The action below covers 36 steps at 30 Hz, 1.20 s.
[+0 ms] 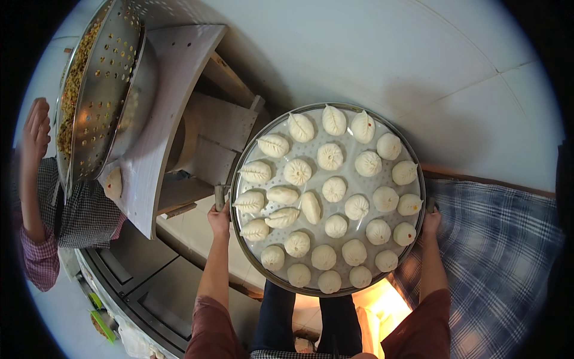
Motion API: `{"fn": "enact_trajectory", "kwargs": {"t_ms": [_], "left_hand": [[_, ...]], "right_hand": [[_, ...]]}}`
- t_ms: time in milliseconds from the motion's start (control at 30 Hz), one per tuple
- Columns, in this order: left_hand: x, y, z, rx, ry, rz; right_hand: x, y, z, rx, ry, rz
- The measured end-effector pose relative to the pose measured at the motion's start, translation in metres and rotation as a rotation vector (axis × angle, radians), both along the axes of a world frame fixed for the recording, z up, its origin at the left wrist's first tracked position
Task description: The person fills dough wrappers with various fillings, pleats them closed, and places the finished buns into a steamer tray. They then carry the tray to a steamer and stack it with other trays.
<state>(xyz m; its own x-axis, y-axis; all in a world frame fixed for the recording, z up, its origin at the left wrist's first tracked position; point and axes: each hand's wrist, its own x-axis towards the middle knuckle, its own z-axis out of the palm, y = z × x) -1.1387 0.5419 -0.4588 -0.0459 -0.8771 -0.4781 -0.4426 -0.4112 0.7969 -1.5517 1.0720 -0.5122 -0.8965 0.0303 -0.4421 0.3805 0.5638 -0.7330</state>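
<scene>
A wide round metal steamer tray is held out before me, loaded with several raw filled buns. Some are round pleated buns; others are long with a braided seam, like the bun at the upper left. My left hand grips the handle on the tray's left side. On the opposite side my right hand is closed around the other handle, which is mostly hidden. The buns sit apart on a pale perforated liner.
At left, a steel colander of chopped filling stands in a metal bowl on a worktable, with one bun beside it. Another person's hand is near it. Blue plaid cloth hangs at right; a steel cabinet stands lower left.
</scene>
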Motion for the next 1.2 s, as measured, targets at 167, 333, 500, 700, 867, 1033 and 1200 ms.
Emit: {"fn": "enact_trajectory", "kwargs": {"t_ms": [167, 333, 500, 700, 867, 1033, 1200], "left_hand": [[0.010, -0.004, 0.000, 0.034, -0.082, 0.002], [-0.004, -0.001, 0.017, 0.023, 0.004, 0.018], [0.000, 0.002, 0.018, -0.043, -0.044, -0.021], [-0.003, 0.002, -0.001, -0.097, 0.048, 0.020], [0.009, -0.002, -0.008, -0.047, -0.064, -0.041], [0.016, 0.001, -0.028, -0.082, -0.031, 0.000], [0.003, 0.005, -0.006, -0.041, -0.045, 0.001]], "right_hand": [[0.015, -0.020, -0.003, 0.117, -0.042, -0.048], [0.011, -0.043, 0.041, 0.062, -0.099, -0.040], [0.008, -0.022, 0.018, 0.003, -0.055, -0.061], [0.005, -0.001, -0.016, 0.000, -0.014, -0.015], [0.002, -0.021, 0.009, 0.067, -0.107, -0.013], [-0.005, -0.014, 0.005, -0.054, -0.104, -0.009], [-0.006, -0.006, -0.008, 0.024, -0.058, -0.005]]}}
